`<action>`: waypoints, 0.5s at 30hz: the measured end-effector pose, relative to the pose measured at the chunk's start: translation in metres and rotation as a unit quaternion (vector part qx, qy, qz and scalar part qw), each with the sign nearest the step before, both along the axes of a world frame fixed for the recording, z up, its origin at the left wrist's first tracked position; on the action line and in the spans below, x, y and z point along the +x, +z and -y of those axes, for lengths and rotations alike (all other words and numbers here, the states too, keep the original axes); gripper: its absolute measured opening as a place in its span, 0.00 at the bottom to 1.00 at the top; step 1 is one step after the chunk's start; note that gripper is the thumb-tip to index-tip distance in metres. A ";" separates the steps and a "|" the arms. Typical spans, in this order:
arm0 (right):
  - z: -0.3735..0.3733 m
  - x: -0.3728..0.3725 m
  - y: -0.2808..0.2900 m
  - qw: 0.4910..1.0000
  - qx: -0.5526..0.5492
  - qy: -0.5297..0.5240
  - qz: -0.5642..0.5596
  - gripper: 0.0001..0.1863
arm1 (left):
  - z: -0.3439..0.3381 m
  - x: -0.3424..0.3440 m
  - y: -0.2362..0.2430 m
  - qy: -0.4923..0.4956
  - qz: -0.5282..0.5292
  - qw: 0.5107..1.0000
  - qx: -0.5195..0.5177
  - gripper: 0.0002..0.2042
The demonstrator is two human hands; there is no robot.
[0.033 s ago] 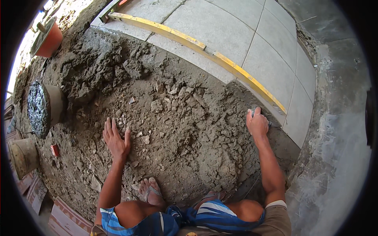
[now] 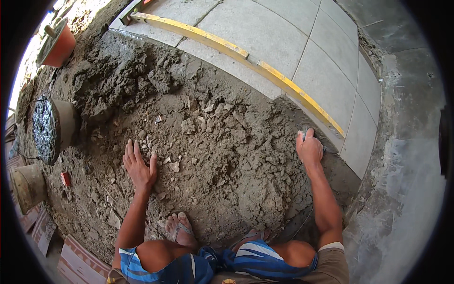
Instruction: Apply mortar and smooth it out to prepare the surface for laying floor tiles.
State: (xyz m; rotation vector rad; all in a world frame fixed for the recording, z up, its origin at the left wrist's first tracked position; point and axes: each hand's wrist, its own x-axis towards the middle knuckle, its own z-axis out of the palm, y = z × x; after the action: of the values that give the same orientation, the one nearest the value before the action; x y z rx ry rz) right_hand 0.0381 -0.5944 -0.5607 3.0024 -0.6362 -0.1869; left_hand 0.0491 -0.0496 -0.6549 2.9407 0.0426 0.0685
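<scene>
My left hand (image 2: 139, 165) rests on the rubble-strewn ground with its fingers spread and nothing in them. Small pale stones (image 2: 147, 142) lie just beyond its thumb. At the right, my right hand (image 2: 309, 149) is closed at the edge of the damp mortar bed (image 2: 255, 156), near the end of a yellow level (image 2: 302, 97). Its fingers wrap round something greyish, mostly hidden by the hand, so I cannot make out what it is. The level lies along the edge of the laid grey floor tiles (image 2: 255, 33).
At the left stand an orange bucket (image 2: 61, 48), a bucket of wet mortar (image 2: 66, 124) and a dirty beige bucket (image 2: 29, 185). A small red box (image 2: 65, 179) lies on the soil. Reddish tiles (image 2: 80, 262) lean at the lower left. Bare concrete floor (image 2: 411, 189) runs along the right.
</scene>
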 end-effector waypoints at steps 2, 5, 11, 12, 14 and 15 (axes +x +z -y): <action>-0.001 0.011 -0.003 1.000 0.010 0.023 0.005 0.20 | 0.001 0.003 0.000 -0.005 -0.003 1.000 0.016 0.39; -0.008 0.018 -0.003 0.999 0.029 0.043 0.007 0.20 | -0.007 -0.003 -0.002 0.002 -0.009 1.000 0.010 0.39; -0.016 0.025 0.005 0.999 0.023 0.021 -0.029 0.20 | 0.003 -0.004 -0.002 0.003 -0.005 1.000 0.012 0.39; -0.030 0.034 0.003 0.999 0.026 0.019 -0.019 0.21 | 0.002 -0.002 0.000 0.004 0.000 1.000 0.012 0.38; -0.046 0.052 0.002 0.998 0.052 0.042 -0.018 0.21 | 0.003 0.003 0.003 -0.002 0.015 1.000 0.015 0.38; -0.049 0.054 0.002 0.997 0.062 0.050 -0.022 0.20 | 0.002 0.002 0.001 0.000 0.018 1.000 0.014 0.37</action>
State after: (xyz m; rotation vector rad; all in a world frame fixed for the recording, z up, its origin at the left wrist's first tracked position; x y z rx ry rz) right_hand 0.0919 -0.5459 -0.5589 3.1296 -0.4856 -0.2966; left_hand 0.0507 -0.0515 -0.6540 2.9671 0.0354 0.1243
